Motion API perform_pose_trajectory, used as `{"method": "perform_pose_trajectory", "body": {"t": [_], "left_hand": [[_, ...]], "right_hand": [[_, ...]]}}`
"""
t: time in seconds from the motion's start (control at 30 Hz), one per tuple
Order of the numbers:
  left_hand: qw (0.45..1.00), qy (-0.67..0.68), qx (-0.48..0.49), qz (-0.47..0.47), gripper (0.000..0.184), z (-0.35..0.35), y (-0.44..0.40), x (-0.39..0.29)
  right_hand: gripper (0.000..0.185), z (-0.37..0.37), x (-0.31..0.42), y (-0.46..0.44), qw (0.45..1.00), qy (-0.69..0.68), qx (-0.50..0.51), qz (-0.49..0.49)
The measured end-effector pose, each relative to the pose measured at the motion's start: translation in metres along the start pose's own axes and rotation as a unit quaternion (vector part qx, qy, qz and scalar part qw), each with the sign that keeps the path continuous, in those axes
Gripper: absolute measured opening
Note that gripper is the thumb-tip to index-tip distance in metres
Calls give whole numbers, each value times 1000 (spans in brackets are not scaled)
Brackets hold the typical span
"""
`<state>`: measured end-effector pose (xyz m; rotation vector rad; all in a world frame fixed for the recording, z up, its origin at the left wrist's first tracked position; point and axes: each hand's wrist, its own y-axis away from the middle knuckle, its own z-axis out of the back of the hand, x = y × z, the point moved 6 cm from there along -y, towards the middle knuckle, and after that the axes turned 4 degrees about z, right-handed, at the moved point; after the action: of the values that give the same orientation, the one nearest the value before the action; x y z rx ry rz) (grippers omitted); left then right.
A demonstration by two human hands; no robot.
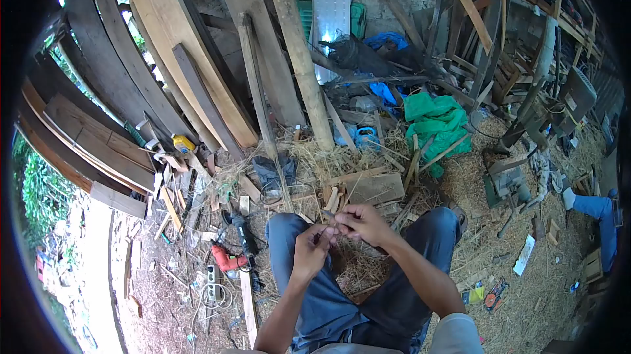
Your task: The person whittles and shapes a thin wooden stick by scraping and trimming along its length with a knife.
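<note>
Both hands meet between my raised knees. My left hand [311,252] is closed, its fingertips drawn together near the right one's. My right hand [365,226] pinches with thumb and fingers just above and to the right of it. A small, thin, dark piece [327,214] sticks out by the fingertips; its kind is too small to tell, and which hand grips it is unclear. Just beyond the hands, small pale wood pieces [334,197] stand close to a wooden block [374,188] on the straw-covered ground.
A red drill [228,259], a dark power tool [244,234] and a power strip [211,283] with cable lie left of my legs. Long boards [174,38] lean at the back left. A green sack [434,127] lies ahead. At right are a machine [507,180] and another person's leg [595,212].
</note>
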<state>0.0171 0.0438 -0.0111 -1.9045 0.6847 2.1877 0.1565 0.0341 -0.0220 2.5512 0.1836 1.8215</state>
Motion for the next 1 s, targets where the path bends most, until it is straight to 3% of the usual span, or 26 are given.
{"method": "perform_pose_trajectory", "body": {"t": [0.1,0.17,0.4,0.57,0.63,0.67,0.8,1.0], "left_hand": [[1000,7,3,5,18,1,6,0],[1000,5,6,4,18,-2,10,-1],[998,-28,47,-11,20,5,16,0],[999,-42,14,-17,17,4,9,-11],[999,-37,-9,-32,17,6,7,-12],[999,-40,-10,-30,17,6,9,-12],[999,-31,7,-35,17,4,12,-8],[1000,23,2,-14,18,-2,7,-4]], "right_hand": [[17,17,1,-4,1000,-2,-9,-4],[19,46,6,-9,994,-53,-93,8],[24,77,19,-7,986,-48,-149,51],[19,23,-13,-2,997,-12,-82,-9],[19,-5,-11,0,1000,-10,12,7],[18,7,-15,-7,997,67,-22,15],[16,25,-1,-8,997,-68,-39,-2],[17,4,-8,-1,1000,15,-23,-10]]}}
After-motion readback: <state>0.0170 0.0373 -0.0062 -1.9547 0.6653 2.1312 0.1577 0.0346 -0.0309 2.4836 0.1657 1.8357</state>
